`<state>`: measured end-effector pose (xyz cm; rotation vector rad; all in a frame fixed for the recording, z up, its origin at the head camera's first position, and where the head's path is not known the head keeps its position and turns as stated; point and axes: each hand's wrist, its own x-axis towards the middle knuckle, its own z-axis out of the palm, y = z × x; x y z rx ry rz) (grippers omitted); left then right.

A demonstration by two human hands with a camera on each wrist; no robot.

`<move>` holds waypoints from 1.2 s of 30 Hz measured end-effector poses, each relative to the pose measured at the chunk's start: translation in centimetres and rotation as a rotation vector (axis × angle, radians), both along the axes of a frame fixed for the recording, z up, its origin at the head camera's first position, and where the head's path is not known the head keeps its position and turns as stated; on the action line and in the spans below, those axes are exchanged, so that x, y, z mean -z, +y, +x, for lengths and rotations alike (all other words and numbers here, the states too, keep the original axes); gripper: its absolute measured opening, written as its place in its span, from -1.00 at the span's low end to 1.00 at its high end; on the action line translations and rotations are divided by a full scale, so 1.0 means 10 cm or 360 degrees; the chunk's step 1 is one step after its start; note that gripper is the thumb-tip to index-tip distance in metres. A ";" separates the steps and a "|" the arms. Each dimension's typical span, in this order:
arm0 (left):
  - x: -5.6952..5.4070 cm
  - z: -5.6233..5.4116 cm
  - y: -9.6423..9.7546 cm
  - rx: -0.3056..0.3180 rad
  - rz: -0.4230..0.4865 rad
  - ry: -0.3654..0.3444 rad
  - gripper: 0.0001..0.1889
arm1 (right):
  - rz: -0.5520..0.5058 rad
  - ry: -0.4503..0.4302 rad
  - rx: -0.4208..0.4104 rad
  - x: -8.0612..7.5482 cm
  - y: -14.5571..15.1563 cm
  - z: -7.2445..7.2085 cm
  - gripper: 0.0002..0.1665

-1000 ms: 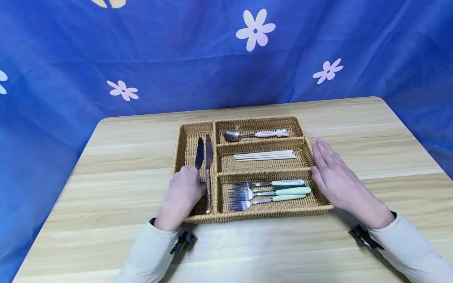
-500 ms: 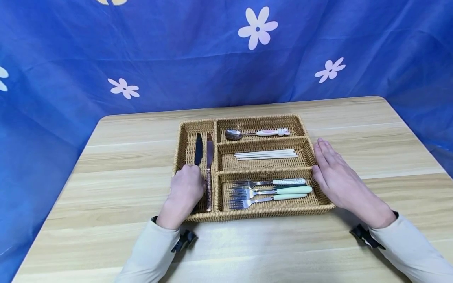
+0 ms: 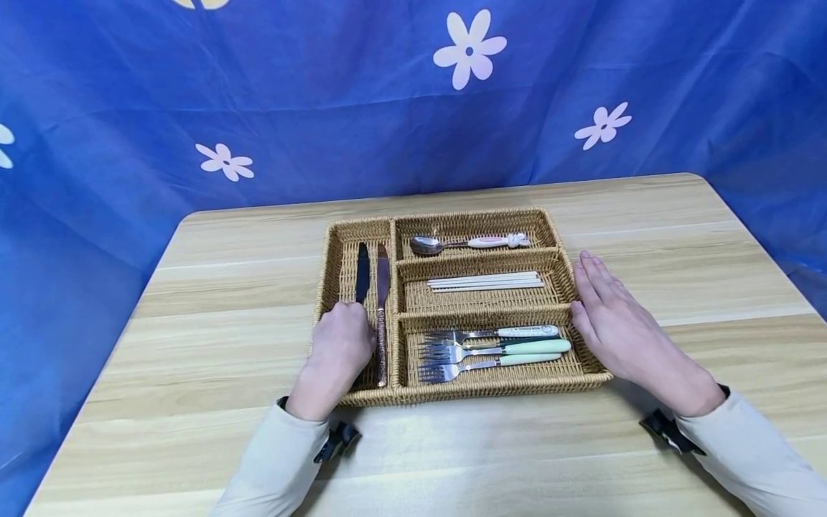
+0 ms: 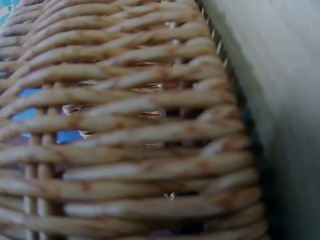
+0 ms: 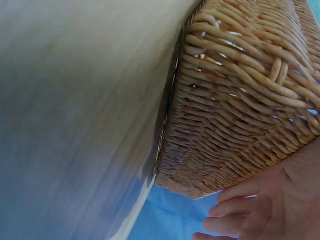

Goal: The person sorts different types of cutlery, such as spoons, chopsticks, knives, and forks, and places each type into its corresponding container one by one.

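Note:
A woven cutlery tray (image 3: 474, 390) with divided compartments lies on the table. In its long left compartment, my left hand (image 3: 342, 337) is curled over the handle end of a dark-bladed table knife (image 3: 362, 273), hiding that handle. Beside it on the right lies a second table knife (image 3: 382, 316) with a patterned handle. My right hand (image 3: 610, 327) rests with straight fingers along the tray's right wall, and in the right wrist view its fingers (image 5: 235, 207) lie by the wicker. The left wrist view shows only the tray's woven wall (image 4: 125, 130) close up, with the left hand out of sight.
A spoon (image 3: 426, 246) with a white animal-topped handle lies in the back compartment, white chopsticks (image 3: 484, 282) in the middle one, several forks (image 3: 446, 372) in the front one. The wooden table (image 3: 213, 345) reaches a blue flowered cloth (image 3: 362, 129) behind.
The dark knife's blade has turned slightly and now lies straighter, its tip a little further left. The left hand has barely moved, and the right hand stays at the tray wall.

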<state>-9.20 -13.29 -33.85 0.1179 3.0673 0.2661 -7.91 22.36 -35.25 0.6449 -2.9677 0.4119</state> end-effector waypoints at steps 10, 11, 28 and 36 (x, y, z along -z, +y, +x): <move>-0.01 0.01 0.01 -0.0003 0.0016 -0.0041 -0.88 | 0.0004 -0.0029 0.0011 -0.02 0.00 0.01 -0.29; -0.01 0.01 0.02 -0.0002 0.0010 -0.0046 -0.88 | 0.0003 -0.0026 0.0010 -0.01 0.00 0.01 -0.29; -0.01 0.03 0.00 -0.0011 -0.0017 -0.0030 -0.88 | -0.0018 -0.0008 -0.0004 0.00 -0.02 0.01 -0.29; -0.01 0.04 0.00 0.0008 -0.0007 -0.0001 -0.89 | -0.0015 -0.0012 0.0002 0.00 -0.01 0.02 -0.30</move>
